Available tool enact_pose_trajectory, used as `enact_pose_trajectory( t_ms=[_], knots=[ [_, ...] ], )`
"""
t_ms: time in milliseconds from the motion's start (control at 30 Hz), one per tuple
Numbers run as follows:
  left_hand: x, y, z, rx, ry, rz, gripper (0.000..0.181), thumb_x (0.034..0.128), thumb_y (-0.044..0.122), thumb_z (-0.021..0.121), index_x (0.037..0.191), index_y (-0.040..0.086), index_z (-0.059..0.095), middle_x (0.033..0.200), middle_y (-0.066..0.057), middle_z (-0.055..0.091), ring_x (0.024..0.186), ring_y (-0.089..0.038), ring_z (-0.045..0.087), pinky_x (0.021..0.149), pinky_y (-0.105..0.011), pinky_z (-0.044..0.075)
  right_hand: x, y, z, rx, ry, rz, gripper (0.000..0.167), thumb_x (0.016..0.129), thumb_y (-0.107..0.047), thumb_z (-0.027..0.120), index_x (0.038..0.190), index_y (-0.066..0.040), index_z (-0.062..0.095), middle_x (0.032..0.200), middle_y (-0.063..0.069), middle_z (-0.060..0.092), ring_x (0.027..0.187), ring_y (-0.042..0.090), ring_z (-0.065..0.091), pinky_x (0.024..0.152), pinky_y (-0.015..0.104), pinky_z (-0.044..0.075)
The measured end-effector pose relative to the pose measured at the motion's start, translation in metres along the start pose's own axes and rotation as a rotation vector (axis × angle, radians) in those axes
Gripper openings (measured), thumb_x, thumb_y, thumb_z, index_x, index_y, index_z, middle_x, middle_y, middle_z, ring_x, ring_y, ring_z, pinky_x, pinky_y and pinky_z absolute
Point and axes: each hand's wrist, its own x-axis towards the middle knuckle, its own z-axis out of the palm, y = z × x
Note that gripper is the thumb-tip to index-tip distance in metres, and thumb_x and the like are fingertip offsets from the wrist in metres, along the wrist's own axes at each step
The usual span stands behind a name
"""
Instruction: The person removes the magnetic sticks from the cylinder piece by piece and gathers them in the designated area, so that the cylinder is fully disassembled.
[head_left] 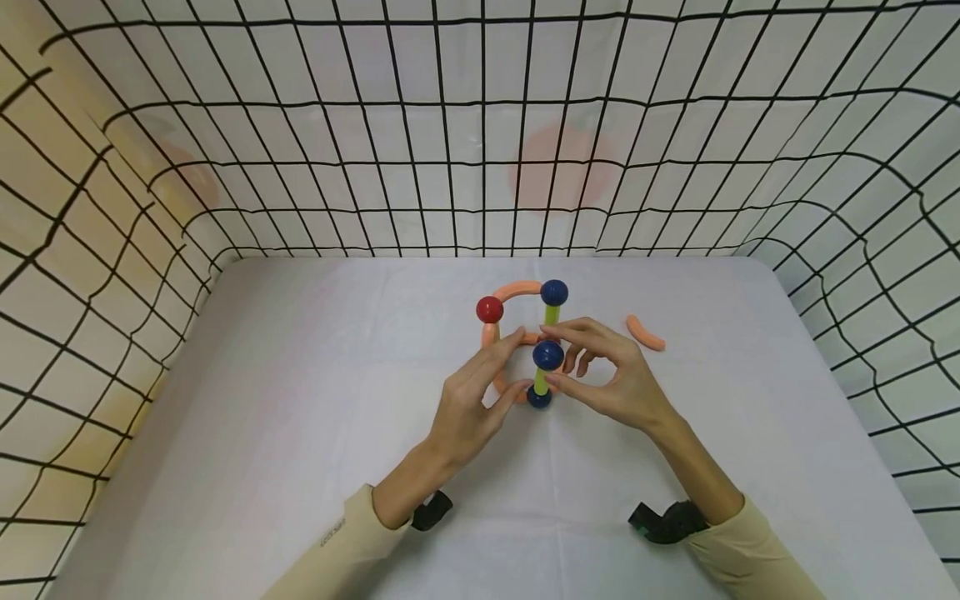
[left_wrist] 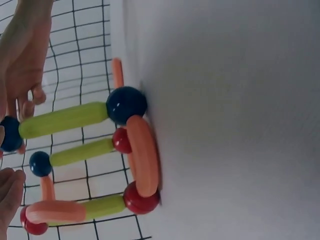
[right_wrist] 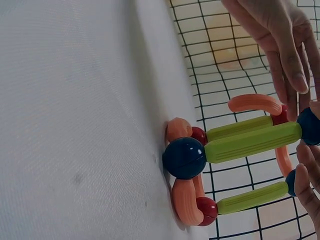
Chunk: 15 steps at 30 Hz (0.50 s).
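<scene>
Balls and sticks form a standing frame. A blue ball [head_left: 548, 356] tops a green stick [right_wrist: 252, 142] at the near corner, with another blue ball [right_wrist: 184, 157] at its foot. My right hand [head_left: 618, 375] pinches the top ball between thumb and forefinger. To its left, my left hand [head_left: 472, 408] hovers with thumb and fingers apart, seemingly holding nothing. Behind, a curved orange piece [head_left: 517, 289] joins a red ball [head_left: 490, 310] and a far blue ball [head_left: 554, 292]. Another curved orange piece [right_wrist: 255, 102] hangs from the red ball, its other end free.
A loose curved orange piece [head_left: 645, 333] lies on the white tabletop [head_left: 262, 433], right of the frame. Black wire mesh [head_left: 480, 162] rises along the back and both sides. Dark wrist cameras [head_left: 667, 522] protrude beneath the sleeves.
</scene>
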Motion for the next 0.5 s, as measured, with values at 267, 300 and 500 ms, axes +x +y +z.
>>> enact_pose_trajectory(
  t_ms=[267,300,500],
  knots=[
    [-0.008,0.001,0.016,-0.053,-0.022,-0.075,0.066,0.0831,-0.005,0.082,0.144,-0.008,0.055,0.137,-0.02,0.067,0.12,-0.031,0.071,0.103,-0.031,0.057,0.0,-0.001,-0.002,-0.001,-0.007,-0.018,0.054,0.074,0.008,0.087,0.125,-0.003,0.073,0.111,0.007,0.071,0.079,0.012,0.064,0.068,0.023,0.054],
    [-0.008,0.001,0.018,-0.063,-0.02,-0.093,0.067,0.0829,-0.006,0.082,0.144,-0.008,0.055,0.137,-0.02,0.068,0.117,-0.031,0.072,0.101,-0.03,0.058,0.0,-0.001,-0.002,-0.003,-0.007,-0.022,0.053,0.074,0.009,0.087,0.125,-0.003,0.074,0.111,0.007,0.071,0.079,0.012,0.064,0.068,0.023,0.054],
    [-0.008,0.0,0.027,-0.101,0.008,-0.145,0.064,0.0833,-0.006,0.081,0.142,-0.009,0.056,0.13,-0.02,0.071,0.107,-0.03,0.076,0.093,-0.028,0.061,0.0,0.0,-0.002,0.011,-0.011,-0.013,0.05,0.075,0.01,0.086,0.123,-0.004,0.075,0.112,0.007,0.072,0.086,0.012,0.066,0.07,0.021,0.057]
  ],
)
